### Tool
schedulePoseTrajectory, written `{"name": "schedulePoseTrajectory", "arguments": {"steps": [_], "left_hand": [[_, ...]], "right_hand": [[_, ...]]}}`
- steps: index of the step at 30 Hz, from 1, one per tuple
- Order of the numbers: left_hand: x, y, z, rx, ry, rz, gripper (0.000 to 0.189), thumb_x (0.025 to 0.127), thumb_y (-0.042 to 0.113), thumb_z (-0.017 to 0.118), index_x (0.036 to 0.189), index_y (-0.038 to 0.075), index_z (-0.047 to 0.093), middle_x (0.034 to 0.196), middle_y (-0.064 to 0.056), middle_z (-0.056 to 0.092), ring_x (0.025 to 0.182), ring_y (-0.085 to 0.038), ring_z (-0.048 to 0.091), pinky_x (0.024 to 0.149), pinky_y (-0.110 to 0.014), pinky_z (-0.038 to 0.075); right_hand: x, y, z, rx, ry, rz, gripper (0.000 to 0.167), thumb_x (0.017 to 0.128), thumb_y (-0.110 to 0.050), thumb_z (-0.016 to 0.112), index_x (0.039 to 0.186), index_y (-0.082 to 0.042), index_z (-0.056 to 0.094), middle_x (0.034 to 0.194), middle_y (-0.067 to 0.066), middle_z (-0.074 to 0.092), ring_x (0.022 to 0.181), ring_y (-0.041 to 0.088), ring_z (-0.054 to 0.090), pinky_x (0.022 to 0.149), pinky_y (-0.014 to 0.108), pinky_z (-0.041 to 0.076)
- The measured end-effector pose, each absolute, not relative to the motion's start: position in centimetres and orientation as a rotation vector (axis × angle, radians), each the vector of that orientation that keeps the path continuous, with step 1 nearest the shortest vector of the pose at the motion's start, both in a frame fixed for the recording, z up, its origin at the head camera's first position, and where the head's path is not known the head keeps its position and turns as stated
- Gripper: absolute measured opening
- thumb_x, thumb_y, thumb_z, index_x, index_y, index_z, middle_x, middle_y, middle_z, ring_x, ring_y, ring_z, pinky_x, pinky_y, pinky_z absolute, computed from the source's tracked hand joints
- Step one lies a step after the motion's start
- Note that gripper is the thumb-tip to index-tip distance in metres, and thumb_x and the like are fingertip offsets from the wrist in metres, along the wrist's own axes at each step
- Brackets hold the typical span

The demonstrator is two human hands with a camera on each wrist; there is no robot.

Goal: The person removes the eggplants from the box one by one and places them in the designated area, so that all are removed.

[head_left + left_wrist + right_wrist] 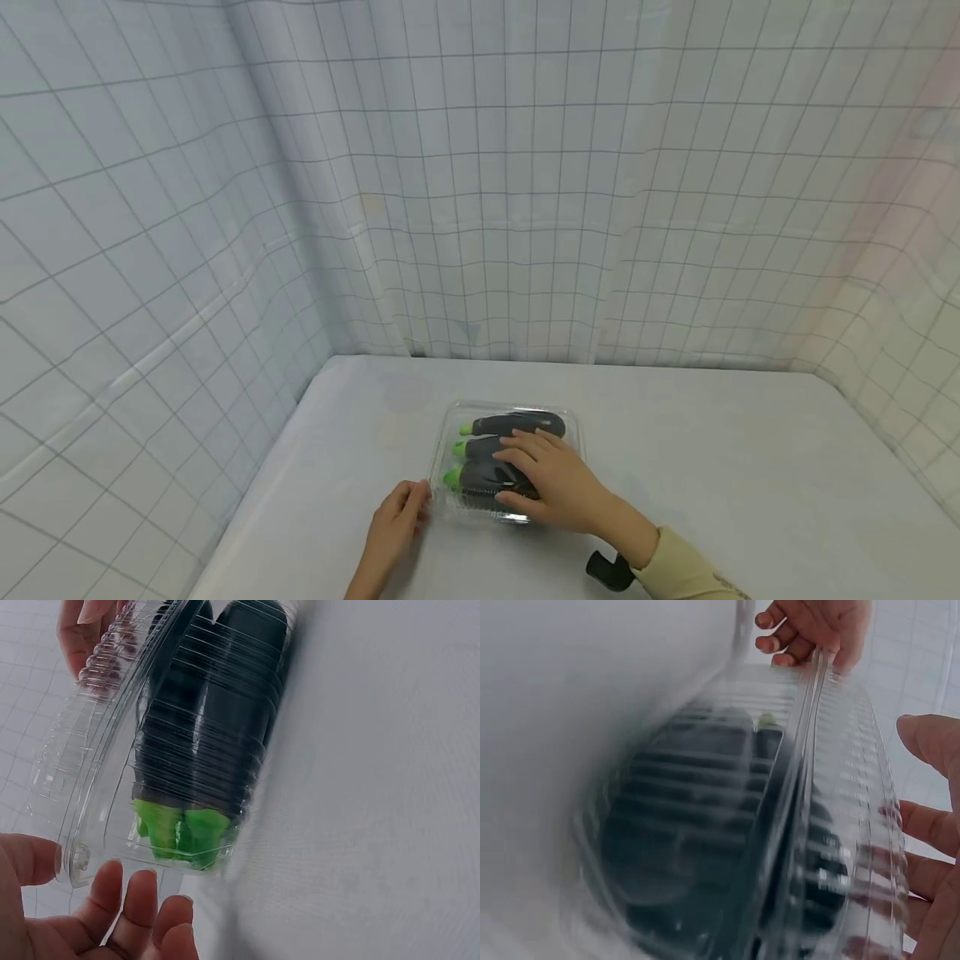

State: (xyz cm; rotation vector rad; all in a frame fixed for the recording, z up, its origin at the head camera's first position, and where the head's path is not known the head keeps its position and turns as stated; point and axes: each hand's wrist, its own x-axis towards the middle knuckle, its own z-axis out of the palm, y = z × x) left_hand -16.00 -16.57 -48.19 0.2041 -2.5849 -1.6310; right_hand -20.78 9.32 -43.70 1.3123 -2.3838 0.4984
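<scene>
A clear plastic clamshell container [442, 446] with a ribbed lid lies on the white table, its rims together in the wrist views. Inside are several dark eggplants [487, 475] with green stem ends pointing left. My left hand [395, 521] pinches the container's near left corner between thumb and fingers; in the left wrist view the thumb touches the round corner snap [81, 857]. My right hand [562, 483] rests across the right part of the lid, its fingers spread and fairly straight, covering part of the eggplants.
White table surface [712, 450] surrounds the container. Hanging white cloth with a dark grid [510, 208] encloses the back and both sides. A black object [611, 571] shows beside the right sleeve [686, 567].
</scene>
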Motion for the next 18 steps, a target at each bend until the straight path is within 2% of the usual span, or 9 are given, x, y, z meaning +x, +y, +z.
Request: {"name": "schedulePoseTrajectory", "arguments": {"steps": [3, 6, 11, 18], "left_hand": [[-16.0, -16.6, -48.2, 0.149, -2.579, -1.672, 0.033, 0.102, 0.027, 0.046, 0.086, 0.001, 0.059, 0.076, -0.006, 0.06, 0.071, -0.019, 0.057, 0.055, -0.029, 0.048], [-16.0, -16.7, -48.4, 0.12, -2.559, -1.743, 0.035, 0.102, 0.025, 0.045, 0.083, -0.001, 0.059, 0.073, -0.006, 0.06, 0.069, -0.019, 0.057, 0.055, -0.029, 0.047], [-16.1, -16.9, -48.9, 0.085, -2.476, -1.947, 0.039, 0.103, 0.024, 0.044, 0.084, -0.007, 0.059, 0.072, -0.006, 0.06, 0.064, -0.017, 0.056, 0.055, -0.026, 0.048], [-16.4, -17.6, -49.4, -0.052, -2.39, -2.207, 0.041, 0.105, 0.024, 0.038, 0.09, -0.011, 0.054, 0.077, -0.005, 0.058, 0.065, -0.013, 0.058, 0.058, -0.026, 0.051]], "right_hand": [[-20.6, 8.7, -43.9, 1.312, -2.398, 0.5, 0.047, 0.094, -0.048, 0.055, 0.126, -0.013, 0.056, 0.132, 0.008, 0.052, 0.127, 0.027, 0.044, 0.105, 0.047, 0.032], [-20.3, 8.0, -44.1, 1.313, -2.408, 0.49, 0.047, 0.094, -0.048, 0.055, 0.126, -0.013, 0.055, 0.132, 0.007, 0.053, 0.126, 0.025, 0.045, 0.104, 0.046, 0.033], [-19.9, 7.0, -44.4, 1.319, -2.395, 0.487, 0.047, 0.094, -0.045, 0.056, 0.127, -0.012, 0.054, 0.131, 0.008, 0.053, 0.125, 0.025, 0.045, 0.103, 0.047, 0.035], [-19.6, 5.3, -45.0, 1.265, -2.327, 0.445, 0.044, 0.089, -0.035, 0.067, 0.123, -0.011, 0.056, 0.125, 0.007, 0.057, 0.12, 0.028, 0.05, 0.099, 0.047, 0.039]]}}
